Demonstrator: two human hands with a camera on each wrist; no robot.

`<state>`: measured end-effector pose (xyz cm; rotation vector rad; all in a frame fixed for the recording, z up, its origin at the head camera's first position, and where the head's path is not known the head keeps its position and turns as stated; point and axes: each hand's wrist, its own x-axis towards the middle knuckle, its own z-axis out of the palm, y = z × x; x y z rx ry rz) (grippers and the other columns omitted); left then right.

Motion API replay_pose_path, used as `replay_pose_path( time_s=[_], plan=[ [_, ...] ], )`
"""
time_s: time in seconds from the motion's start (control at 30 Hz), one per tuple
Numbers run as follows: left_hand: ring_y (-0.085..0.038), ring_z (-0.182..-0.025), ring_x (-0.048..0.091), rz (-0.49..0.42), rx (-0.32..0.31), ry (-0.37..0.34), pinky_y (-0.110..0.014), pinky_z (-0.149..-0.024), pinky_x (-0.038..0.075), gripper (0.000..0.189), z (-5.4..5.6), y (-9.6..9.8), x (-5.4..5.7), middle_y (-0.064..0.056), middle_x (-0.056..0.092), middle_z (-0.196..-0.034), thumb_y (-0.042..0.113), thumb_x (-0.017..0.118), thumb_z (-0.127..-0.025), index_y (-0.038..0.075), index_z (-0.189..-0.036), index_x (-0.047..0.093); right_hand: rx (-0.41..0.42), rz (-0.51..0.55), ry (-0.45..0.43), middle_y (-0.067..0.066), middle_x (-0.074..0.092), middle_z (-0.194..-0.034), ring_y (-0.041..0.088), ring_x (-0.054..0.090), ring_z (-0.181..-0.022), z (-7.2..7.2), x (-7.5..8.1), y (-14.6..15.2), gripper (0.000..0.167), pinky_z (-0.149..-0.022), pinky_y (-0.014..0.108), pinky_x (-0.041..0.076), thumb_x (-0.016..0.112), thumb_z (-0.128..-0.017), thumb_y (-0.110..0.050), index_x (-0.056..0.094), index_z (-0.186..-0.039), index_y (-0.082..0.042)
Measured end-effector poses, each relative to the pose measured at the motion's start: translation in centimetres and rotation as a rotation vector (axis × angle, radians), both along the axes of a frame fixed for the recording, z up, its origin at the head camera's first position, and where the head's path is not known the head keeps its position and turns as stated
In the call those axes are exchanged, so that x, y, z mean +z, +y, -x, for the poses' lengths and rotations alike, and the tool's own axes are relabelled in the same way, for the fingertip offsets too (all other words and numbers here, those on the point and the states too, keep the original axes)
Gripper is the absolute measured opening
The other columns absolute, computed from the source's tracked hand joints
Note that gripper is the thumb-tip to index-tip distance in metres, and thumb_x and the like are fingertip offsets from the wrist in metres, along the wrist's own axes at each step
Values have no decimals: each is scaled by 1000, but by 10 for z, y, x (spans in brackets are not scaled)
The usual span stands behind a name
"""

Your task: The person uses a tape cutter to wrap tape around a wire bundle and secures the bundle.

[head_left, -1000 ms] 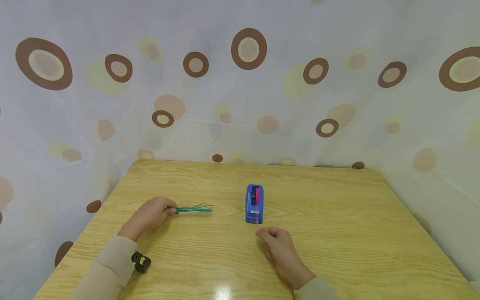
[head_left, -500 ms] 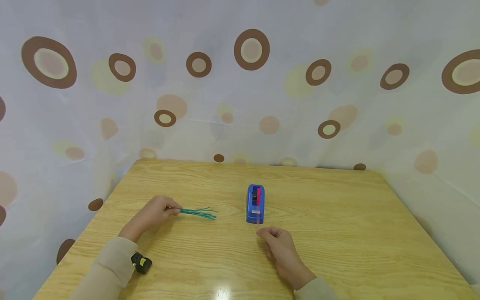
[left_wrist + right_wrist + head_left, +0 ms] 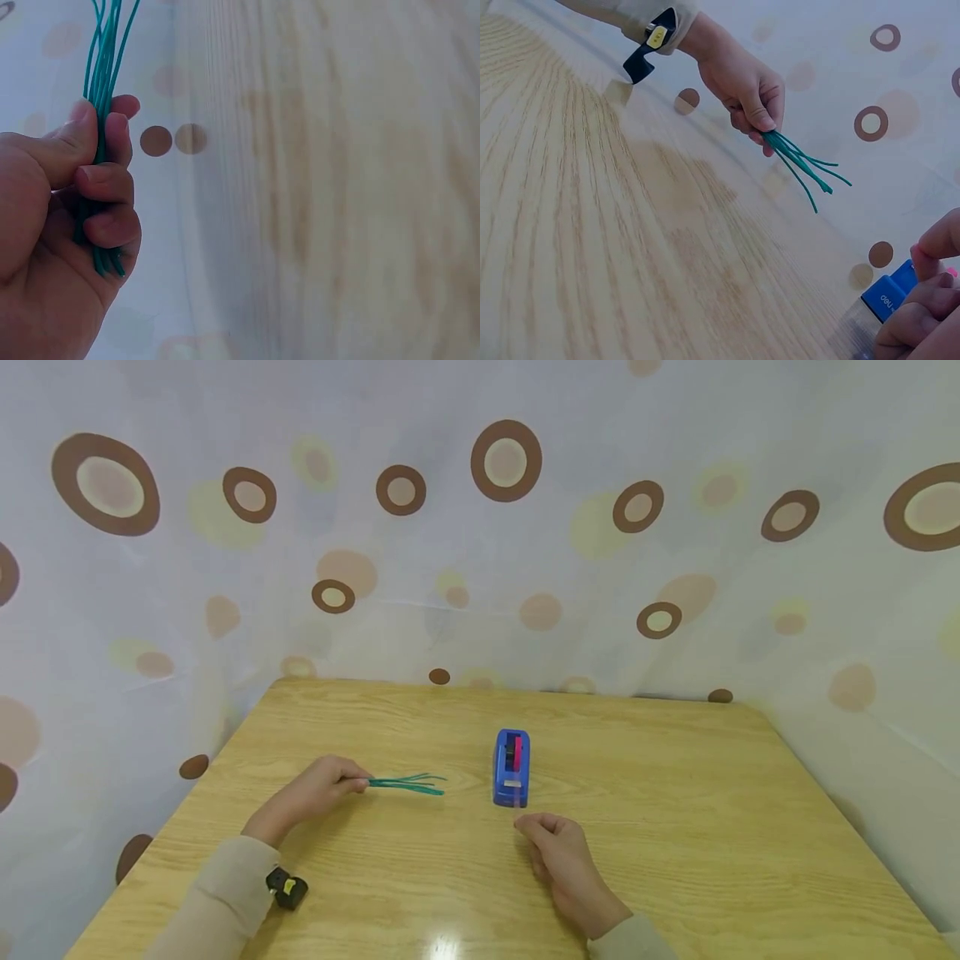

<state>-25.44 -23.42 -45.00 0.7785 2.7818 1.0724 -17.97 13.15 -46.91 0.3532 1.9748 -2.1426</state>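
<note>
A bundle of thin green wires (image 3: 408, 786) is gripped at one end by my left hand (image 3: 315, 792), over the left part of the table. In the left wrist view, the fingers curl round the wires (image 3: 105, 82), whose free ends fan apart. My right hand (image 3: 564, 864) pinches the end of a clear tape strip (image 3: 517, 811) drawn toward me from a blue tape dispenser (image 3: 501, 777). The dispenser stands mid-table and has a pink core inside. In the right wrist view, fingers of the right hand (image 3: 922, 315) partly cover the dispenser (image 3: 889, 292).
The wooden table (image 3: 675, 793) extends to both sides of the hands. A light curtain (image 3: 570, 552) with brown and pale circles hangs behind it. A black wrist-worn device (image 3: 287, 888) sits at the left sleeve.
My left hand has shifted slightly right with the green wires, bringing their free ends closer to the dispenser. The right hand stays at the tape strip.
</note>
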Motion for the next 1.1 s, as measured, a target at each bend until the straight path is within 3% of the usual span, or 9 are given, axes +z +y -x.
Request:
replay_pose_path(
  time_s=[0.23,0.67,1.1],
  plan=[
    [-13,-79,60,-13,4,-12,-30,-68,50,16,0,2,-3,-5,71,-92,6,60,-98,2,-100,76,-9,20,26,-5,36,-56,7,28,-47,-1,1,-2,22,-43,22,24,69,-92,-16,68,-94,5],
    [-21,-88,68,-54,37,36,-36,-76,55,13,-4,14,-4,-5,74,-95,9,69,-91,4,-99,79,3,46,10,-6,36,-57,7,28,-48,0,2,-2,24,-43,21,24,67,-94,-17,67,-97,7],
    [-23,-90,69,-41,43,-10,-35,-75,56,14,-7,30,-1,-8,74,-97,6,67,-93,1,-100,78,-25,58,9,-6,36,-59,7,28,-48,-1,7,-3,25,-43,21,24,67,-94,-17,66,-99,8]
  ],
)
